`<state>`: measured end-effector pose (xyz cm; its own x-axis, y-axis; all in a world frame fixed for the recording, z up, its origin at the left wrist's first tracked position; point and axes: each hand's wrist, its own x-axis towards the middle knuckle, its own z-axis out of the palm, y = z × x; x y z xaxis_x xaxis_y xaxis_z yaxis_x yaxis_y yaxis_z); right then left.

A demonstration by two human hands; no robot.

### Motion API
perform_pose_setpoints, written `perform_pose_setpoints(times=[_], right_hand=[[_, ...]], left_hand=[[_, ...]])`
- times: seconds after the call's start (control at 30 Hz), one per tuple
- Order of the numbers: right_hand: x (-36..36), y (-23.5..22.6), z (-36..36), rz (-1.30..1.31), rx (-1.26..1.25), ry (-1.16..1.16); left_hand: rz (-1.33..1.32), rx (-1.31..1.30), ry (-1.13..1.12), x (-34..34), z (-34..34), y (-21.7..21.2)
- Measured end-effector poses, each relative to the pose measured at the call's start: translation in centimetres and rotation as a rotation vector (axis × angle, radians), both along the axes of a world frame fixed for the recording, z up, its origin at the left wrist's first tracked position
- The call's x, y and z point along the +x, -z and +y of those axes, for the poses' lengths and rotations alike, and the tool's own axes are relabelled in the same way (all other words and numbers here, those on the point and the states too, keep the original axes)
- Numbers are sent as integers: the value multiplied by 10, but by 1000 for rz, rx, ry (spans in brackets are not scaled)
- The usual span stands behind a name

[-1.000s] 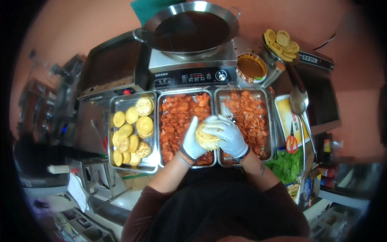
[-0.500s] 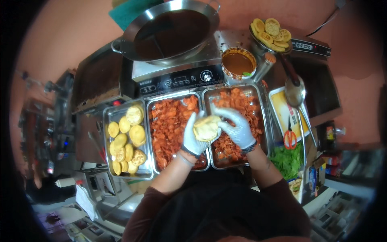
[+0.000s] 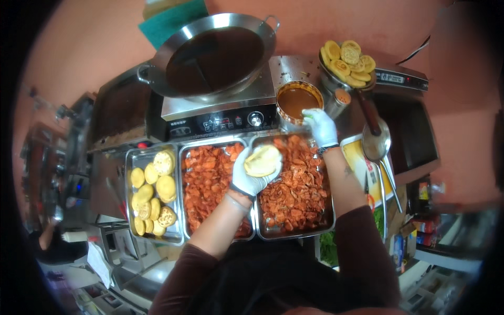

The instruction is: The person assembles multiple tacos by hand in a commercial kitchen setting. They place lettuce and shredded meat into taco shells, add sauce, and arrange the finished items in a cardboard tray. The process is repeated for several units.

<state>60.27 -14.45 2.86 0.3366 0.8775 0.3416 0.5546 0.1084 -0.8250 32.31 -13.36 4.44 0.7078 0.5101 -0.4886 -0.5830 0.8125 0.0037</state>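
A: What lay at the far left?

B: A metal tray [image 3: 140, 157] of round flatbreads [image 3: 165, 188], several overlapping. Beside it, the middle tray [image 3: 210, 142] carried reddish food pieces [image 3: 202, 181].

A: How was the left hand [image 3: 244, 176] set?

B: Gloved and cupped, it held the opened flatbread [image 3: 262, 160], pale face up, above the adjoining edges of the middle and right trays. The bread was judged light, soft and liable to tear where it was split; broad support from beneath, with the thumb along its edge, seemed safer than a pinch.

A: What came next?

B: The right tray [image 3: 294, 236], with more reddish pieces; behind it stood the sauce pot [image 3: 287, 124], holding brown sauce [image 3: 296, 102].

A: And the right hand [image 3: 321, 128]?

B: Its gloved fingers were drawn together at the pot's near right rim. Something green showed there; whether it was gripped could not be told.

A: What crowded that side?

B: An upright metal cylinder [image 3: 340, 102] stood just beside the hand, leaving little room rightward. Behind rose a bowl [image 3: 328, 81] heaped with breads [image 3: 350, 55]; farther right lay a ladle [image 3: 377, 142].
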Motion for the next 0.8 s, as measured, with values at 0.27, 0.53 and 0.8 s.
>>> perform_pose_setpoints(times=[0.27,0.53,0.8], right_hand=[[-9,-70,-40,-405,279,128],[-34,-85,-83,-30,428,75],[-90,-85,-126,-98,304,-70]], left_hand=[[-92,-121,-50,38,34,17],[-37,-242,-130,71,49,17],[-47,10,-28,60,32,1]])
